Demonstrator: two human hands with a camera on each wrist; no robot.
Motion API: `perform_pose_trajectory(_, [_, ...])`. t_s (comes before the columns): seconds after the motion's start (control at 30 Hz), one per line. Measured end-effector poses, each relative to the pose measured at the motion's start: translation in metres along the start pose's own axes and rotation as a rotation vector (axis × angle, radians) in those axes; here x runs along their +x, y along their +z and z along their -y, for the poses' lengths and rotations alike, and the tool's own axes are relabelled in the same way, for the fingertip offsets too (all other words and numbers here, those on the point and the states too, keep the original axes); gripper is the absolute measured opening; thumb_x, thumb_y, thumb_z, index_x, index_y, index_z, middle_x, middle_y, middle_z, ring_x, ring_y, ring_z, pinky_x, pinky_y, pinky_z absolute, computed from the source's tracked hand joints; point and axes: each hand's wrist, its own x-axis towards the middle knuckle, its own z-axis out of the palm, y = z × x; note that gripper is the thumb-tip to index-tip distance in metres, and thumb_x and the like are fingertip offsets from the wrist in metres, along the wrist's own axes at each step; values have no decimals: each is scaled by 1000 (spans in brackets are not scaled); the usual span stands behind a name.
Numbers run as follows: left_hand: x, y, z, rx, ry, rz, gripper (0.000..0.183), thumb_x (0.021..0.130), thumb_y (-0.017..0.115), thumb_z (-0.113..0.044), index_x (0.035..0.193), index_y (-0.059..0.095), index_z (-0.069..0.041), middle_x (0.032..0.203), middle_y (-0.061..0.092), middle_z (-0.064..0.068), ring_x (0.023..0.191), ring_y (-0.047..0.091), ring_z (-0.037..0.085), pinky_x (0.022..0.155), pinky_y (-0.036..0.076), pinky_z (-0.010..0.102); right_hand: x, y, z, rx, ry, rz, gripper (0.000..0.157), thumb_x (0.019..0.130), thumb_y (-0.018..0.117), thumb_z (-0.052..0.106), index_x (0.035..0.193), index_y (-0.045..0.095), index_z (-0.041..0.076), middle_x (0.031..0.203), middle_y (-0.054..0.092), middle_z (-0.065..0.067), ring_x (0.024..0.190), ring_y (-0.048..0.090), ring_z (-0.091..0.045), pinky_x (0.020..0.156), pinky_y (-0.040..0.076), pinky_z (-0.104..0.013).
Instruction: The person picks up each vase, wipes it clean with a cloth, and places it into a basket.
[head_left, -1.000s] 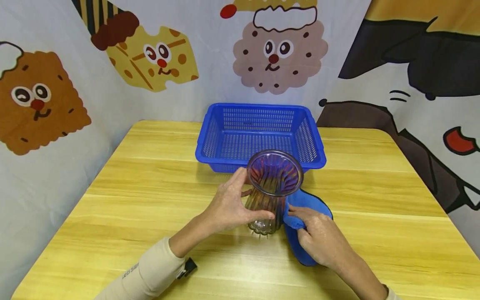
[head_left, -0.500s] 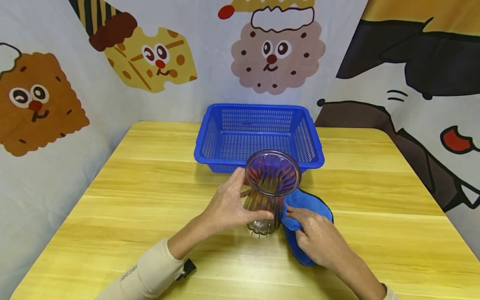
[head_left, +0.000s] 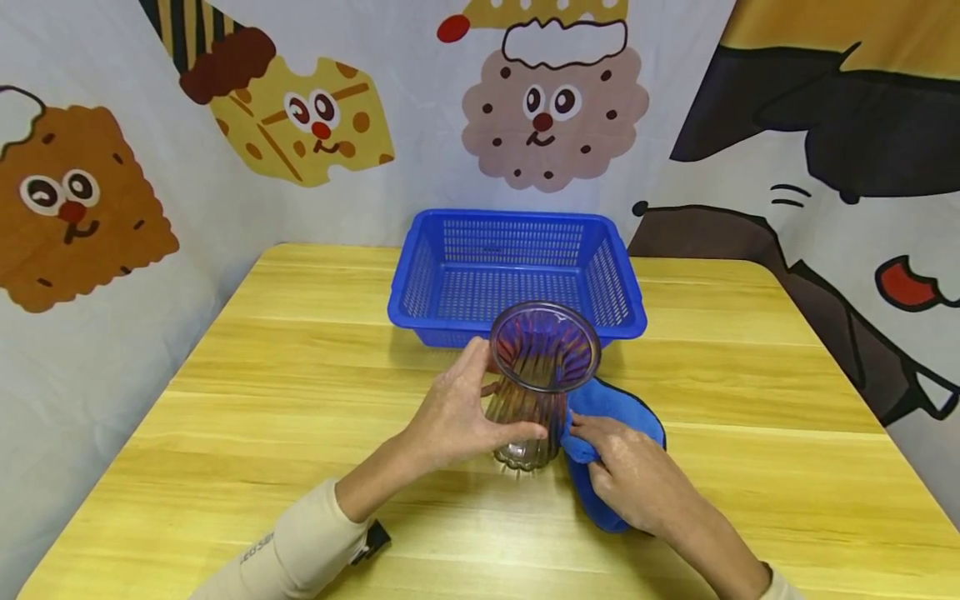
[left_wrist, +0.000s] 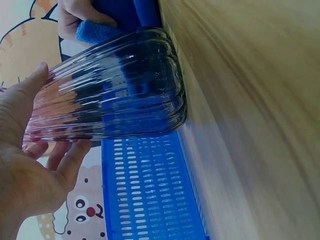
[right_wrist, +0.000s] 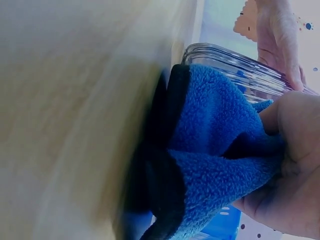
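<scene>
A ribbed glass vase (head_left: 528,417) with a purple-tinted flared rim stands upright, close over the table in the head view. My left hand (head_left: 457,412) grips its left side, thumb across the front and fingers behind. The left wrist view shows the vase (left_wrist: 115,90) from the side, its scalloped base near the wood. My right hand (head_left: 637,471) holds a bunched blue cloth (head_left: 622,408) against the vase's right side. In the right wrist view the fluffy cloth (right_wrist: 210,115), edged in black, hangs from the fingers and covers part of the glass.
A blue plastic basket (head_left: 517,325) with slotted walls stands on the wooden table (head_left: 300,350) just behind the vase. Behind the table hangs a white curtain (head_left: 427,125) printed with cartoon food. A small black piece (head_left: 372,542) shows by the left sleeve.
Both hands keep their holds on the vase and cloth. The right hand and cloth have shifted very slightly left along with the vase; the head view has moved a little.
</scene>
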Motion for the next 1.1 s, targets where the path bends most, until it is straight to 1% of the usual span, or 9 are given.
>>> perform_pose_trajectory(0.33, [-1,4,1,5,13,-15,90,65,99,-35,135,50,-6,113,48,2,113,60,20,83,57,18,-1,3,-7,132,61,18,44,89,55,-3,131,67,3,145,56,-10,134,49,-35,107,44,-59])
perform_pose_trajectory(0.47, [-2,3,1,60,4,-22,91,66,97,-42,136,49,-9,113,49,1,109,60,18,82,60,25,-3,0,-8,206,68,12,41,97,55,1,137,61,3,148,52,-11,137,45,-36,108,43,-60])
perform_pose_trajectory(0.5, [-3,3,1,84,3,-22,93,66,96,-45,138,48,-10,116,50,1,111,59,18,85,60,28,-4,-2,-8,229,75,-1,41,99,54,2,139,60,4,148,52,-10,137,45,-36,108,43,-59])
perform_pose_trajectory(0.57, [-3,1,1,107,-5,-16,97,66,94,-50,142,45,-13,123,51,-1,116,56,16,93,57,34,-5,-6,-6,278,93,-45,41,102,53,3,142,59,8,145,55,-9,132,50,-32,106,46,-58])
perform_pose_trajectory(0.63, [-4,-2,1,104,-16,-1,102,67,93,-53,147,41,-17,133,49,-3,123,51,14,101,52,39,-5,-11,-3,332,103,-122,41,104,51,4,144,58,12,142,58,-7,128,53,-28,104,48,-55])
perform_pose_trajectory(0.73, [-4,-7,0,18,-32,49,103,72,91,-50,154,35,-24,146,44,-7,135,42,12,110,43,43,-6,-19,5,422,129,-267,40,105,50,4,142,61,16,136,62,-3,121,58,-21,98,54,-38])
perform_pose_trajectory(0.87, [-3,-12,1,-110,-40,141,95,82,87,-37,157,31,-28,151,44,-7,138,42,11,113,41,40,-7,-29,21,575,157,-472,36,103,53,0,135,66,10,129,67,-2,116,62,-13,92,52,-18])
perform_pose_trajectory(0.97, [-2,-12,3,-186,-15,183,87,87,84,-25,157,33,-24,148,50,-3,135,47,12,113,41,38,-8,-32,33,671,154,-562,35,103,53,-1,134,67,6,128,68,-3,114,63,-12,91,53,-17])
perform_pose_trajectory(1.1, [-2,-11,5,-250,22,197,80,88,81,-15,155,38,-17,145,55,4,135,48,16,112,42,40,-6,-34,44,787,103,-591,36,103,51,-3,137,64,3,131,67,-6,115,64,-16,90,55,-21])
